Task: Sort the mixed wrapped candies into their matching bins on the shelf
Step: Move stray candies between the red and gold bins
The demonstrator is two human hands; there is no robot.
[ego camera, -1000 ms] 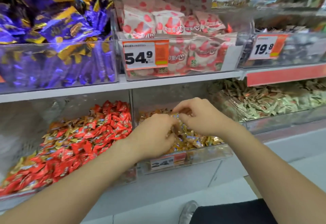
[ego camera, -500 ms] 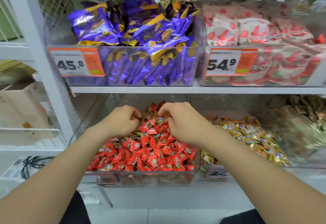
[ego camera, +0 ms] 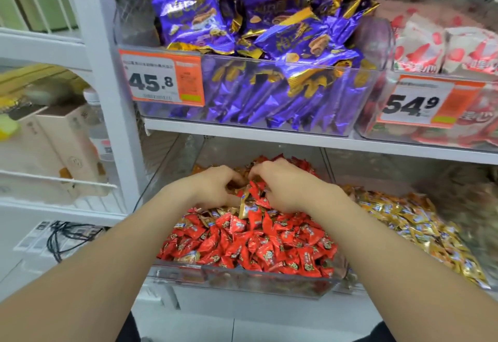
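Foil-wrapped and crinkled, the red candies (ego camera: 250, 247) are heaped in a clear plastic bin (ego camera: 242, 278) under the white shelf board (ego camera: 269, 136). Gold candies (ego camera: 420, 225) are kept in the bin just beside it. At the heap's back, a few red candies are clamped by the right hand (ego camera: 291, 188). The left hand (ego camera: 213, 188) is curled under, and its hold cannot be told. The heap's front half is left uncovered.

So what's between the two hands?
Head view: a small bunch of red candies and one gold-wrapped candy sit between the left hand and right hand.
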